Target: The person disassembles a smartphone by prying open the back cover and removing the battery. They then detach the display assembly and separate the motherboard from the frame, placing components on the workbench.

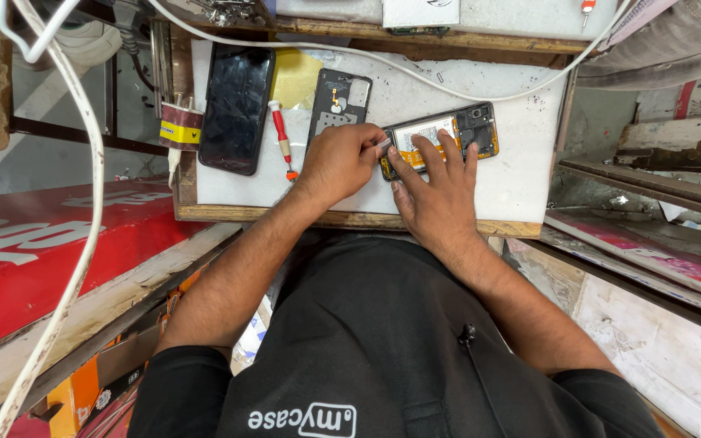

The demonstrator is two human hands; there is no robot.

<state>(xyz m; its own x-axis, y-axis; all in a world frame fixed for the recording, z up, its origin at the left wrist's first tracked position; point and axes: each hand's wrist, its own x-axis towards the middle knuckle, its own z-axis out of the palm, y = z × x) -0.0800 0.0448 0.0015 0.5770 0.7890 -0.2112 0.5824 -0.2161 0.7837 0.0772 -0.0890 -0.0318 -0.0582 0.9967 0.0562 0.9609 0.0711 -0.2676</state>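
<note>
The opened phone [448, 134] lies back-off on the white counter [521, 174], its battery and circuit board showing. The right hand [440, 191] lies flat on its lower end, fingers [430, 154] spread and released, pinning it down. The left hand [338, 162] comes in beside it, fingers pinched on a small pale tool [383, 145] whose tip meets the phone's left edge – what kind of tool is too small to tell. Just left of that hand lie the removed back cover [338, 101], a red screwdriver [282, 138] and 1 dark phone screen [237, 105], with a yellow sheet [298, 77] behind. A white cable [480, 91] arcs across the counter beyond the phone – clear of both hands
</note>
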